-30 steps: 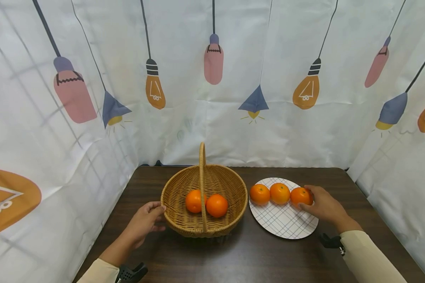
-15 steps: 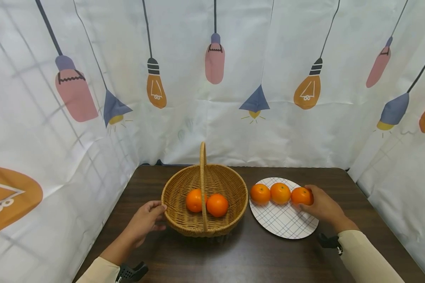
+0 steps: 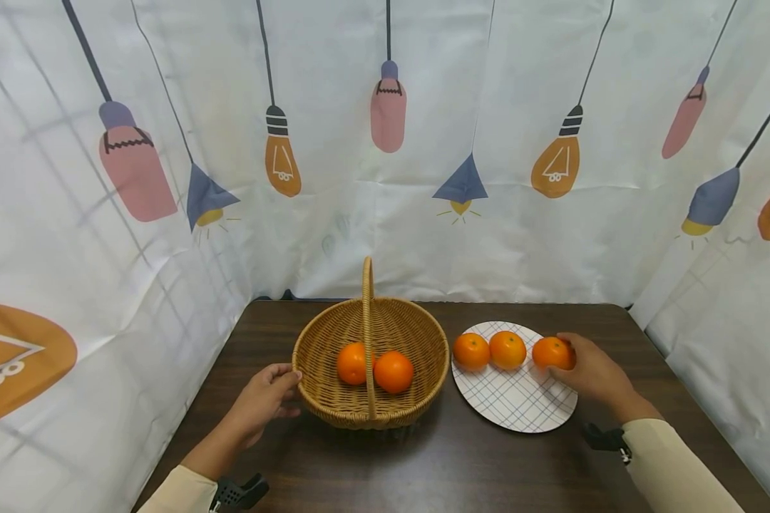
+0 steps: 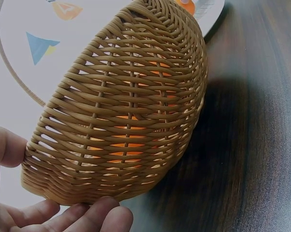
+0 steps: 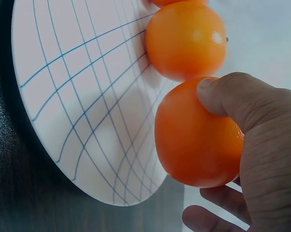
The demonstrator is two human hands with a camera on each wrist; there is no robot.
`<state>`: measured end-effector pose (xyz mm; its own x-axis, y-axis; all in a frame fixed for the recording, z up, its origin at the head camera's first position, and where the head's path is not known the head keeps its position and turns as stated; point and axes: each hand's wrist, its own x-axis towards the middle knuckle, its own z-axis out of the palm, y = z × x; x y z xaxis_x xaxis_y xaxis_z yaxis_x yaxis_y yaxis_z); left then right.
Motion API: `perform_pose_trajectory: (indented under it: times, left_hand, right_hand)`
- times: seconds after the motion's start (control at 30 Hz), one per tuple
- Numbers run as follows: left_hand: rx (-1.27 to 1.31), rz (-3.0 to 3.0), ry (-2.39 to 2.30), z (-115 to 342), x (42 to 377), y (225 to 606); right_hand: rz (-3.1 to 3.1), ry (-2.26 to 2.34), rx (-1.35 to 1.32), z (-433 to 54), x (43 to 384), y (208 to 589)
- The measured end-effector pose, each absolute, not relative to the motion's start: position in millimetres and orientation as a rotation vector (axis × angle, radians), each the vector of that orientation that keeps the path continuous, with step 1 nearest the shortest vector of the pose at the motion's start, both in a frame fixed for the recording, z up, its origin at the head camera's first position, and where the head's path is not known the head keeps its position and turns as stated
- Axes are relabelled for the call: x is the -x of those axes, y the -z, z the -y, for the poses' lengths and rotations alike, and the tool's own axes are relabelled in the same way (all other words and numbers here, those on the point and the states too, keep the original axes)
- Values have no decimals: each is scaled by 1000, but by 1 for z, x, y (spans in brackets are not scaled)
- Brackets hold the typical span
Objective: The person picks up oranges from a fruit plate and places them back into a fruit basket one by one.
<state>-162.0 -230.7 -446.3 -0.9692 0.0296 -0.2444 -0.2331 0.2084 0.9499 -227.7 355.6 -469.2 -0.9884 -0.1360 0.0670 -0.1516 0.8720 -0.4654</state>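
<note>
My left hand grips the left rim of a woven wicker basket, thumb on the rim and fingers along the outside below. Inside the basket lie two oranges; the nearer one is right of the tall handle, the other partly behind it. On the right, my right hand holds an orange between thumb and fingers, over the right part of a white plate with a blue grid. Two more oranges sit on the plate, one in the middle and one at its left edge.
A dark wooden table carries the basket and plate, which stand side by side. White cloth printed with lamps hangs behind and along both sides of it.
My right hand has shifted slightly right with its orange, opening a gap between it and the middle orange. My left hand and the basket stay put.
</note>
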Motion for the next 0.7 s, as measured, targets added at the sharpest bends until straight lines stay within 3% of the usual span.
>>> perform_pose_trajectory:
  times: [0.7]
  left_hand:
    - [191, -2278, -1849, 229, 160, 443]
  right_hand:
    - [2974, -716, -261, -340, 221, 443]
